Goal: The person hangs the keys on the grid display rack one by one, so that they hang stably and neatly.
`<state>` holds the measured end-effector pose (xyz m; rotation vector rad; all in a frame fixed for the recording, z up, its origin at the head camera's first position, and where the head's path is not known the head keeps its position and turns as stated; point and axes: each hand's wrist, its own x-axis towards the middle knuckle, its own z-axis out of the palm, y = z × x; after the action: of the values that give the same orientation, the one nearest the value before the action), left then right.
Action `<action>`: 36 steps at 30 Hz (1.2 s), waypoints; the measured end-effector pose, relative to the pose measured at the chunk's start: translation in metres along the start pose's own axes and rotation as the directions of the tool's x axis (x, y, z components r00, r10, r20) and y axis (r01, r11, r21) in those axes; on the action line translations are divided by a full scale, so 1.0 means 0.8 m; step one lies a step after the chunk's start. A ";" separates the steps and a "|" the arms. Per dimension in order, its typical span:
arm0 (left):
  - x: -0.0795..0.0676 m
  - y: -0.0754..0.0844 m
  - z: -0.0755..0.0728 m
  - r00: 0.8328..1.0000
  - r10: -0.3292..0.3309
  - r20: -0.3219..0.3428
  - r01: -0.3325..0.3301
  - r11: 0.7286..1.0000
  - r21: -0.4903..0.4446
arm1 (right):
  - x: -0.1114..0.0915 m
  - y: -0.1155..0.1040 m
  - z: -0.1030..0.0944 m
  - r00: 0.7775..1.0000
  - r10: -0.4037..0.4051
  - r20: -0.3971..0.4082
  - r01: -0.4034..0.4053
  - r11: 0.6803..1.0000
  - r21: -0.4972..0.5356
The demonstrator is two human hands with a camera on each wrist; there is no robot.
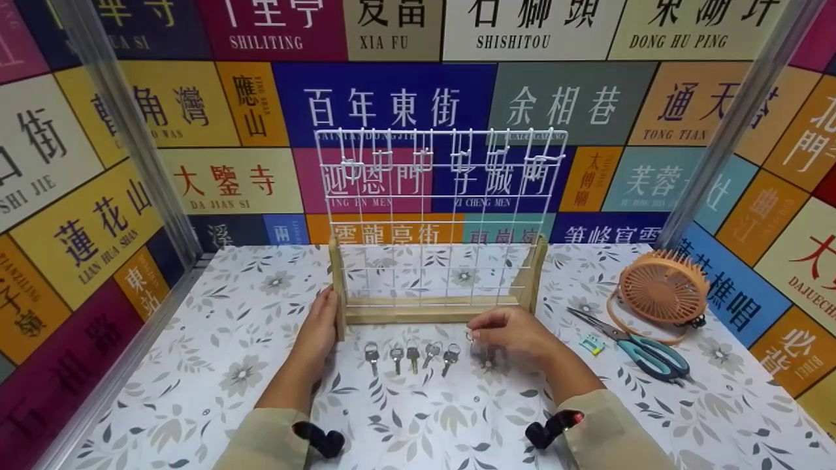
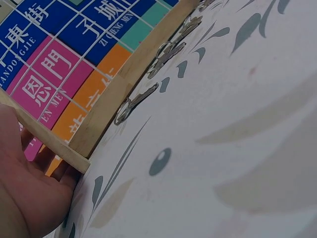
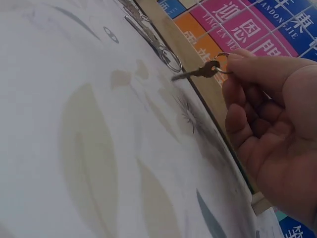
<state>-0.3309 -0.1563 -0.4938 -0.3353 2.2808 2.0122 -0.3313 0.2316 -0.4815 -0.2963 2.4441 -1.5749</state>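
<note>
A white wire grid rack (image 1: 441,132) stands upright on a wooden base (image 1: 431,316), with several wire hooks (image 1: 462,162) hung near its top. My left hand (image 1: 317,329) grips the rack's left wooden upright (image 1: 337,281), fingers partly behind it. Between thumb and forefinger, my right hand (image 1: 516,334) pinches a key ring (image 3: 222,55), from which a key (image 3: 198,73) sticks out over the tabletop. This is in front of the base, toward its right end. Several more keys (image 1: 372,356) on rings lie in a row on the table, left of my right hand.
Scissors with teal and dark handles (image 1: 659,358) lie to the right, beside a small green-and-white piece (image 1: 593,344). Behind them sits an orange fan (image 1: 663,287) with a strap. A floral-patterned cloth (image 1: 163,405) covers the table. Printed sign panels (image 1: 385,98) form the walls.
</note>
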 end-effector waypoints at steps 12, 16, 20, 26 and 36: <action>0.000 -0.001 0.003 1.000 0.010 -0.005 -0.010 1.000 0.012 | -0.015 -0.094 0.040 0.980 -0.159 -0.124 0.187 0.943 0.274; 0.000 -0.003 0.002 0.999 0.028 -0.016 -0.028 0.999 0.019 | -0.015 -0.126 0.059 0.971 -0.171 -0.168 0.220 0.914 0.341; 0.000 -0.003 0.001 0.999 0.036 -0.018 -0.035 0.999 0.018 | -0.008 -0.161 0.074 0.960 -0.211 -0.181 0.267 0.886 0.381; 0.001 -0.003 0.005 0.999 0.044 -0.018 -0.043 0.998 0.039 | 0.004 -0.218 0.081 0.945 -0.270 -0.183 0.325 0.828 0.456; 0.002 -0.005 0.000 0.998 0.056 -0.004 -0.056 0.996 0.074 | 0.026 -0.316 0.091 0.933 -0.291 -0.213 0.361 0.742 0.565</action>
<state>-0.3314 -0.1567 -0.4979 -0.2755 2.3870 1.9488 -0.3173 0.0601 -0.2817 -0.5526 1.8766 -2.4748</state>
